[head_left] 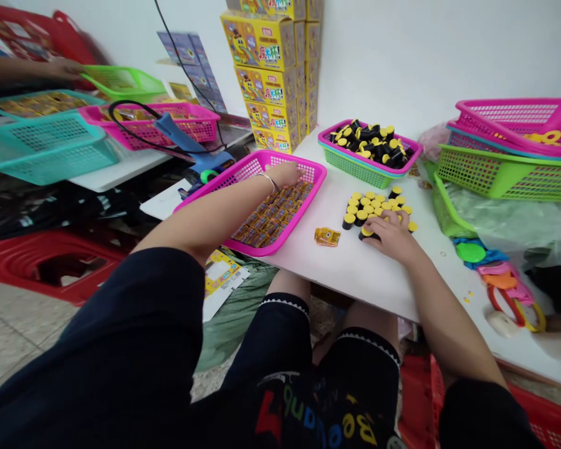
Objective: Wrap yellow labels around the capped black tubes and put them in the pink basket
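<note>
My left hand (287, 174) reaches over the far end of a pink basket (273, 251), its fingers mostly hidden and blurred. Rows of small gold-and-brown wrapped packets (277, 215) line that basket. On the white table, my right hand (393, 237) curls over the near edge of a group of small black cylinders with yellow caps (349, 220). Its thumb and fingers close around one tilted black cylinder with a yellow cap (367, 232). A few loose gold packets (327, 236) lie between the basket and the cylinders.
Behind the cylinders, stacked baskets (355, 163) hold a heap more of them. Yellow printed boxes (266, 78) rise against the wall. More baskets (495, 168) and coloured bands (509, 290) sit at the right. A blue glue gun (187, 140) and another person's arm (32, 72) are left.
</note>
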{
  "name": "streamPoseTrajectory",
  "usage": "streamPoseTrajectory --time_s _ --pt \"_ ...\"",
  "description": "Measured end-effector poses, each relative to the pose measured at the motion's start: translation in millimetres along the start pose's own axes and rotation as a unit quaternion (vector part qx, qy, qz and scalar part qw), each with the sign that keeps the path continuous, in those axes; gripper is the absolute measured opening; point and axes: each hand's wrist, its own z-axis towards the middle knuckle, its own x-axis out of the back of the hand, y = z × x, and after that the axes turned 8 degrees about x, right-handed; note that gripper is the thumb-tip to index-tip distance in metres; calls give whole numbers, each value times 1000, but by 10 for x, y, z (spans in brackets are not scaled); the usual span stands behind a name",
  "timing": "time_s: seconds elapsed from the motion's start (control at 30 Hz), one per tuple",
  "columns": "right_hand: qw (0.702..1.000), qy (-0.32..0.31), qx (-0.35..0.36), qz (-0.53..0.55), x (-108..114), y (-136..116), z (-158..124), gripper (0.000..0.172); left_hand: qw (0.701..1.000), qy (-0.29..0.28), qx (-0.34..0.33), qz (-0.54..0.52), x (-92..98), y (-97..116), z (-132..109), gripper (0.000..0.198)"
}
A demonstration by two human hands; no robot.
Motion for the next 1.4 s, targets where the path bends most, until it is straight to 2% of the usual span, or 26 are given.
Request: streamPoseTrajectory --time_s 0.07,0.13,0.23,0.27,0.33,0.4,0.47,0.63,0.77,0.87,0.93,1.0,1.03,1.13,1.2,1.3,1.4 --pt "1000 -1 7 7 14 -12 8 13 998 49 -27 27 98 249 -358 46" --pt "1000 8 24 2 33 -29 20 13 988 92 -119 45 74 522 -832 44" --pt "999 35 39 -15 69 -52 44 12 956 6 -267 122 -254 822 -1505 33" --pt "998 45 38 -21 82 -58 51 13 950 -4 -281 139 -415 870 -1658 35" --pt "997 59 34 -28 102 -66 63 13 952 31 -256 167 -733 895 -1818 44" --pt "997 67 32 -30 111 -71 69 14 955 68 -220 189 -963 859 -1823 50" --pt "996 71 35 -29 107 -77 70 14 952 68 -216 206 -1061 813 -1767 51" --pt "996 80 44 -18 87 -87 63 14 938 37 -264 223 -945 809 -1759 53" --pt "996 79 35 -11 85 -73 59 17 945 1 -253 208 -807 812 -1853 51" --pt "996 87 26 -12 60 -39 55 17 963 -12 -229 140 -745 730 -1891 42" --pt "994 104 -1 -14 33 -9 54 16 973 7 -223 59 -737 675 -1894 35" --pt "988 146 -56 -8 18 22 55 18 966 54 -244 -67 -749 684 -1869 31" --pt "980 177 -89 -2 20 37 55 20 950 77 -268 -141 -759 728 -1841 28" --pt "936 300 -183 28 75 86 54 26 869 106 -327 -355 -776 1024 -1668 15" --pt "896 376 -230 54 130 123 52 28 825 100 -312 -460 -777 1298 -1473 17" --pt "830 457 -295 123 183 181 63 36 799 84 -263 -534 -800 1629 -1124 35" --pt "744 522 -338 242 188 221 100 44 798 93 -254 -539 -886 1730 -853 48"
